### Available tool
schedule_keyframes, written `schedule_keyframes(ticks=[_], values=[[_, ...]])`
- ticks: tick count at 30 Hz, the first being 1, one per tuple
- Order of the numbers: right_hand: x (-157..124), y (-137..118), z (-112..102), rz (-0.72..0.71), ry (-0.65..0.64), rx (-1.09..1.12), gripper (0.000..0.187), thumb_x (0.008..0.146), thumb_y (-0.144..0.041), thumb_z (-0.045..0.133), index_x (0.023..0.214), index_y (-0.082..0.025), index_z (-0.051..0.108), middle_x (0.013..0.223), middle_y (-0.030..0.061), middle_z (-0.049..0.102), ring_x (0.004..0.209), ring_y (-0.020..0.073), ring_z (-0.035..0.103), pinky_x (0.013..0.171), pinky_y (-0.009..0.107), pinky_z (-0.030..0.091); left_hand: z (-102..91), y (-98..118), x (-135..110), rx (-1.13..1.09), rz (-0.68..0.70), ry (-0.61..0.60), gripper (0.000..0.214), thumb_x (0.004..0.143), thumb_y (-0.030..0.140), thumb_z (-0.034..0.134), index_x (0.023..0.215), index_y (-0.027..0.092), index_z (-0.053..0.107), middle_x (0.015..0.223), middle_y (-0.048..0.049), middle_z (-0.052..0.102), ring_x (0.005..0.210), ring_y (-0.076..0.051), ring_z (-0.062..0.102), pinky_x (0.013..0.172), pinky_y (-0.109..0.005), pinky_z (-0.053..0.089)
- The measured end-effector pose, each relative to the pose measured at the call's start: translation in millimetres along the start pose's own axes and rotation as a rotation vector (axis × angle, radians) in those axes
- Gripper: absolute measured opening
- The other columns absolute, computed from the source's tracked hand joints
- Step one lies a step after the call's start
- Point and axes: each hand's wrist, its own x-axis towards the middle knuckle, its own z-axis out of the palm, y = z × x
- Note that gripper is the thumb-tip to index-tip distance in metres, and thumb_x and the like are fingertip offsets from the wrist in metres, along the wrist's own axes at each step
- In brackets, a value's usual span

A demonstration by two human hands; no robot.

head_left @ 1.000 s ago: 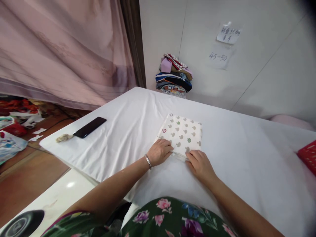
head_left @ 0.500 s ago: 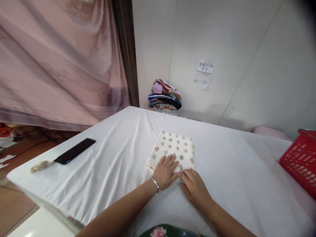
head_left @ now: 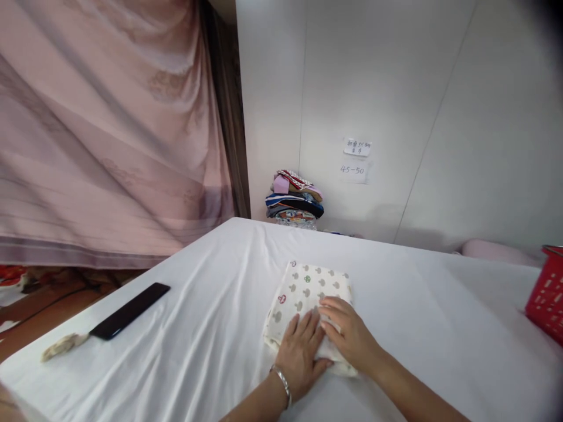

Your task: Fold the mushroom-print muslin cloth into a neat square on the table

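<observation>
A folded white cloth (head_left: 303,287) printed with grey, green and red mushrooms lies on the white-covered table (head_left: 211,328). My left hand (head_left: 301,351), with a silver bracelet at its wrist, rests flat on the cloth's near part, fingers stretched out. Beside it, my right hand (head_left: 352,334) lies over the near right part of the cloth, its fingers extended and touching the fabric. Part of the cloth's near edge shows below the right hand; the rest there is hidden by both hands.
A black phone (head_left: 129,310) with a pale fluffy strap (head_left: 64,347) lies on the left. Folded clothes (head_left: 294,199) are stacked beyond the far edge. A red basket (head_left: 548,293) stands at the right. A pink curtain (head_left: 109,135) hangs at the left; paper notes (head_left: 357,147) are on the wall.
My right hand has left its pinch at the cloth's near edge and moved up onto the cloth with fingers extended. The left hand stays flat on it. The view has tilted up.
</observation>
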Motion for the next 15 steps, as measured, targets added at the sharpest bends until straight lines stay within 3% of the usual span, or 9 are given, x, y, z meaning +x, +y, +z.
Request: schedule_keyframes(ticks=[4,7,10,15], values=[[41.9,26.6,15.1,0.022,0.002,-0.139,0.036,0.088,-0.03,0.044,0.12,-0.018,0.053,0.133,0.0113,0.046,0.127,0.0259,0.035,0.101,0.046,0.034,6.0,-3.5,-2.7,0.044,0.013,-0.001,0.061,0.084,0.055,0.042,0.138,0.026,0.031,0.143,-0.0065,0.031,0.131,-0.027,0.028,0.105,-0.051,0.028],[58.7,56.9,32.6,0.182,-0.11,-0.254,0.045,0.088,-0.036,0.041,0.128,-0.015,0.046,0.141,0.0142,0.035,0.132,0.029,0.024,0.103,0.051,0.025,11.7,-7.7,-3.0,0.069,0.035,0.009,0.063,0.082,0.057,0.043,0.137,0.027,0.032,0.143,-0.0058,0.031,0.131,-0.029,0.029,0.104,-0.051,0.03],[55.4,85.0,54.4,0.32,-0.272,-0.329,0.051,0.088,-0.043,0.039,0.129,-0.014,0.045,0.14,0.016,0.036,0.132,0.03,0.025,0.102,0.053,0.02,16.3,-12.2,-2.5,0.085,0.07,-0.015,0.068,0.08,0.058,0.046,0.139,0.027,0.029,0.143,-0.006,0.03,0.13,-0.029,0.03,0.103,-0.05,0.031],[39.2,103.5,73.4,0.315,-0.287,-0.371,0.055,0.089,-0.048,0.034,0.131,-0.013,0.043,0.141,0.0143,0.036,0.131,0.0295,0.027,0.104,0.05,0.014,13.9,-10.2,-4.6,0.066,0.072,-0.048,0.07,0.081,0.059,0.044,0.14,0.027,0.026,0.145,-0.0047,0.026,0.132,-0.029,0.026,0.105,-0.05,0.028]])
